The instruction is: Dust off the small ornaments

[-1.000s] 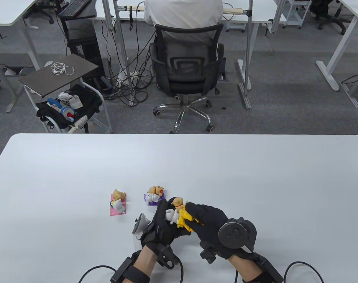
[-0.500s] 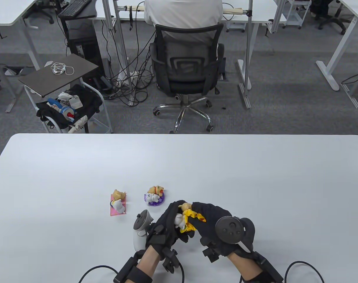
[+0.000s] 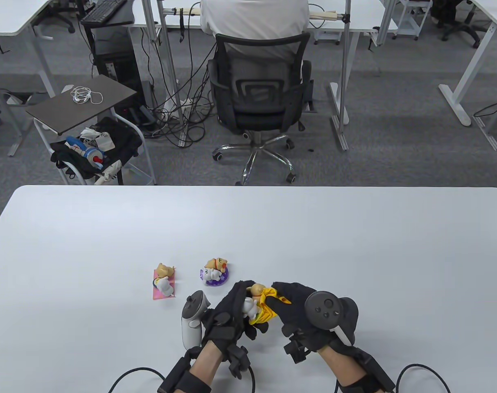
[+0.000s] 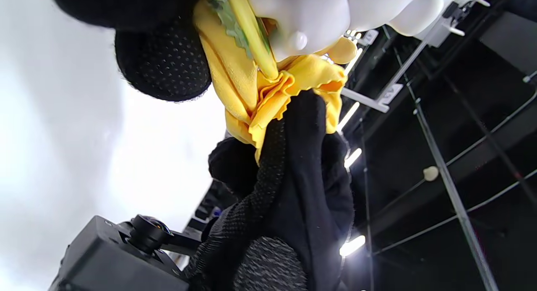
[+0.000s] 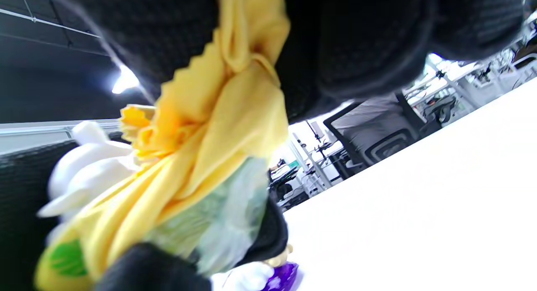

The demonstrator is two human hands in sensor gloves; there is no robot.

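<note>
No readable text, label, brand or number shows in any view. The round black tracker (image 3: pixel 325 308) strapped to the back of the right hand carries only small unmarked buttons. The small purple-based ornament with two animal figures (image 3: pixel 215 272) has dark marks on one figure's orange head, possibly drawn features and not letters; they are too small to tell. The wrist views are blurred and show no writing

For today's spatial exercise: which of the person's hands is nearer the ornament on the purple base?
Left. The left hand sits just below the purple-base ornament; the right hand lies farther off, below and to its right.
</note>
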